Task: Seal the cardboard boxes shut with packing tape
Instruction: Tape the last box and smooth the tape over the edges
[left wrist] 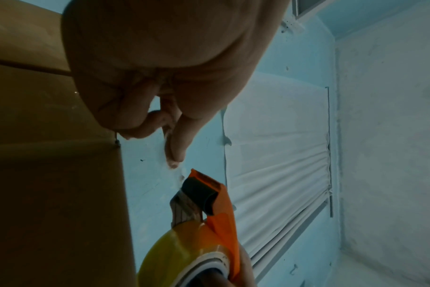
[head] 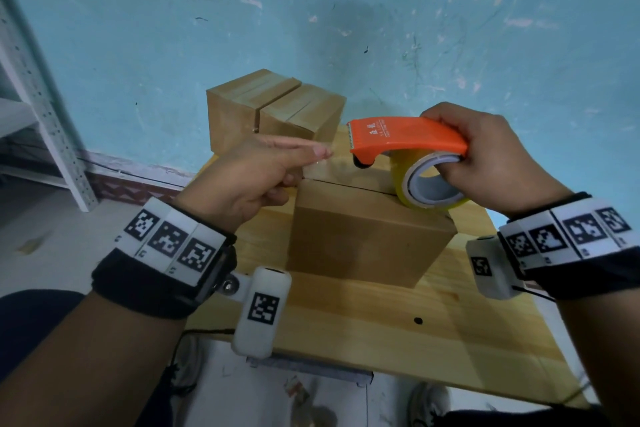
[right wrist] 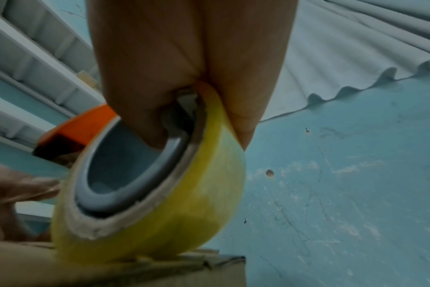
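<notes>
Scuffed blue wall behind, grey metal shelving (head: 41,107) standing at far left, pale wooden counter (head: 398,329) carrying everything.

Left hand (head: 249,180) is hovering over the near box's left end, forefinger and thumb stretched out and pinching the free end of the clear tape (head: 323,158); other fingers are curling in loosely. That strip is running taut toward the dispenser, barely visible against the wall.

Two boxes (head: 277,111) are sitting at the far counter edge against the wall, side by side and touching, tops glossy, probably taped already. Contents not showing.

Near box (head: 363,236) is sitting mid-counter, flaps down, centre seam (head: 349,185) looking bare; whatever is inside is hidden. Judging it light, with stiff walls but flaps likely giving under pressure, so pressing beside the seam seems wiser than on it.

Orange tape dispenser (head: 408,135) is tilting above the box, its yellowish roll (head: 426,191) touching the box's top right end. Right hand (head: 485,156) is wrapping over the dispenser, fingers hooking into the roll's grey core. Tape will be thin, sticky and apt to fold on itself; keeping it pinched at the very end and taut looks safest.
</notes>
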A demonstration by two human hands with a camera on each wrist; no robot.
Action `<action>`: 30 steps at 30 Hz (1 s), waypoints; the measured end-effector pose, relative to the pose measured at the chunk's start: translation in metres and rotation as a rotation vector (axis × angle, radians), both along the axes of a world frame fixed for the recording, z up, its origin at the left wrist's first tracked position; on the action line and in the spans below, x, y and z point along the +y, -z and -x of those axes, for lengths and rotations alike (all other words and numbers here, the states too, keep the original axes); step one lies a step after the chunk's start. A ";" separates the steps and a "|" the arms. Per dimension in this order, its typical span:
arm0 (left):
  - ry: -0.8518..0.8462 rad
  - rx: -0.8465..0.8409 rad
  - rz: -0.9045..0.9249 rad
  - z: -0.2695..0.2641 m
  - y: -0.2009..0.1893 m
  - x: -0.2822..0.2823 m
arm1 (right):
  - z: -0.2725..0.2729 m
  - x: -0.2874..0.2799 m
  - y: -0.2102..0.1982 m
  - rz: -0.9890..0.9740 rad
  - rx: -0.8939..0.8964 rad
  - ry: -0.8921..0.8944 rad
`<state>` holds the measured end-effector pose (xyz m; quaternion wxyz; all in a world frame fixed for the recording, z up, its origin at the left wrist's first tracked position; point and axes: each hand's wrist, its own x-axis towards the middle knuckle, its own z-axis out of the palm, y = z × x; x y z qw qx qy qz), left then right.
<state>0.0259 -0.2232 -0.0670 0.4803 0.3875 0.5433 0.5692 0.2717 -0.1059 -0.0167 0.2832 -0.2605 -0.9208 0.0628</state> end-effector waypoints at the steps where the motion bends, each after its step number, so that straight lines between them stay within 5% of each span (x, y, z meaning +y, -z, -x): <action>1: -0.010 0.007 -0.009 0.000 -0.001 0.000 | 0.000 0.000 0.000 0.002 0.000 0.000; 7: -0.025 -0.090 -0.041 -0.001 0.005 0.002 | 0.001 -0.003 -0.001 0.012 -0.003 0.005; 30: -0.018 0.022 0.016 0.016 -0.002 -0.006 | -0.008 -0.009 -0.009 0.048 -0.065 -0.002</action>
